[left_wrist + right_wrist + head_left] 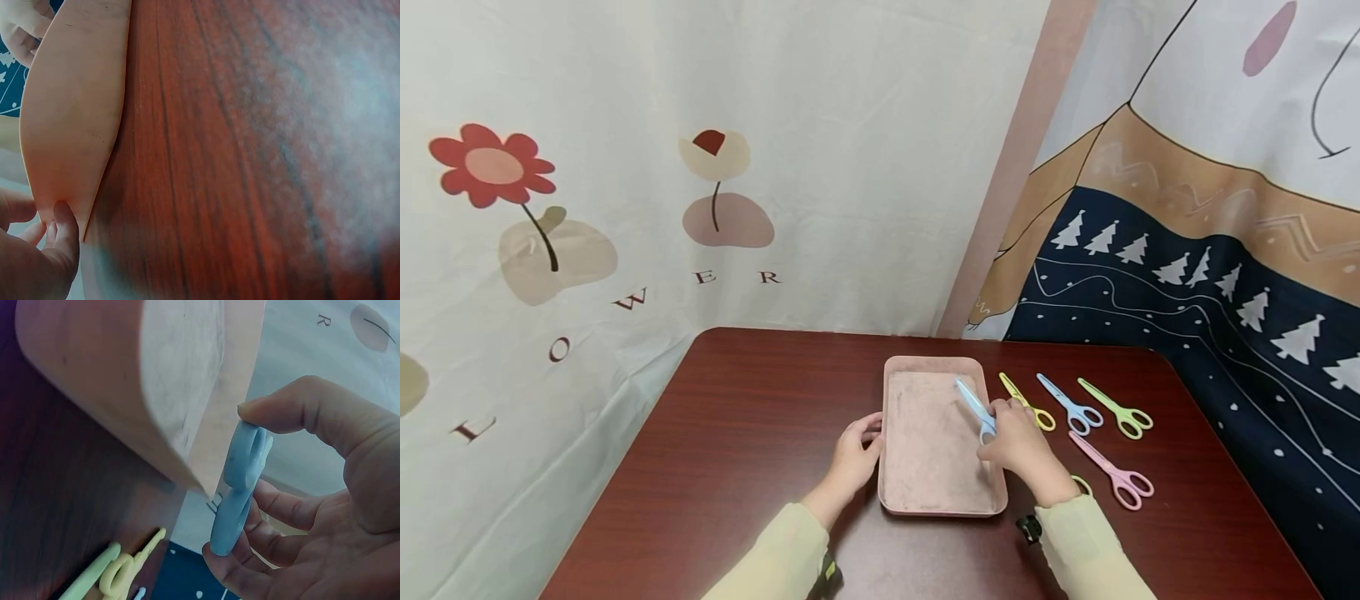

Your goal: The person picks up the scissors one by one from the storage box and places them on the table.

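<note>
A pair of light blue scissors (976,408) is pinched by its handle loops in my right hand (1021,442), over the right side of a shallow pink tray (925,364). The blades point toward the tray's far end. In the right wrist view, my thumb presses one edge of the blue handle (240,462) and the fingers lie along the other side. My left hand (853,454) rests at the tray's left side. The left wrist view shows its fingertips (62,215) against the tray's outer wall (78,94).
Right of the tray lie yellow scissors (1043,419), blue scissors (1071,408), green scissors (1116,404) and pink scissors (1112,471). Another green handle (1082,484) shows partly from behind my right wrist. The dark red table (760,417) meets hanging printed cloths (850,208) behind.
</note>
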Demonstrator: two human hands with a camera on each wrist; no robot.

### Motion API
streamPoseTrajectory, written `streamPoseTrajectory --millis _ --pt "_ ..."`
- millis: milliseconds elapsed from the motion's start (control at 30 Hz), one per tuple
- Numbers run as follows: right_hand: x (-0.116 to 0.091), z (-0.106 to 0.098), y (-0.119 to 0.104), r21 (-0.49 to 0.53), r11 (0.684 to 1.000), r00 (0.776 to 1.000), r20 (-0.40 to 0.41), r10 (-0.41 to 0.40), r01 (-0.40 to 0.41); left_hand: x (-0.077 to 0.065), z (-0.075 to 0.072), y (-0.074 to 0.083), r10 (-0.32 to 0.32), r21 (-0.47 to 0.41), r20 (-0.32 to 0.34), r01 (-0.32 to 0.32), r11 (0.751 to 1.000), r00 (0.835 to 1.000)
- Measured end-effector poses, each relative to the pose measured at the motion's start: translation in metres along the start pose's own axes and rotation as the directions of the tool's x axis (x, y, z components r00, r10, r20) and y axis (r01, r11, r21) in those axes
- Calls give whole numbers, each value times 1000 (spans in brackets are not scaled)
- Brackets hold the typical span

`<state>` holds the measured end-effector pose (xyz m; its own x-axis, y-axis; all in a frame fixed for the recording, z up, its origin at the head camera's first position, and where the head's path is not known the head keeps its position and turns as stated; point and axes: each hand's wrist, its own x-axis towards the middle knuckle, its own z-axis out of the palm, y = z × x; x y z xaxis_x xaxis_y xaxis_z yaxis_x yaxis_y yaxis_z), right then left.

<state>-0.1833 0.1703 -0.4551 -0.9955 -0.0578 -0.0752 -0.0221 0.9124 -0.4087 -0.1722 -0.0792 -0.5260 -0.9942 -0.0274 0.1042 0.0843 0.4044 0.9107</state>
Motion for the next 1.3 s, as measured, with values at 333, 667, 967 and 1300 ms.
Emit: streamPoseTrajectory --millis 333,667,967,1300 --pt "-2 -8 19 -8 1000 1000 -28 -4 4 -1 0 -1 -1 -2 2 1 1000 1000" --pt "-6 -16 40 -40 999 1000 -11 26 -26 -1 0 0 -6 -5 5 6 1000 1000" --pt "-10 -23 55 -60 998 999 -43 -6 3 -1 -1 1 -3 -9 8 3 1000 1000" --pt "-15 -34 74 -43 999 999 -26 31 -32 -1 -1 2 0 -14 15 0 1000 1000"
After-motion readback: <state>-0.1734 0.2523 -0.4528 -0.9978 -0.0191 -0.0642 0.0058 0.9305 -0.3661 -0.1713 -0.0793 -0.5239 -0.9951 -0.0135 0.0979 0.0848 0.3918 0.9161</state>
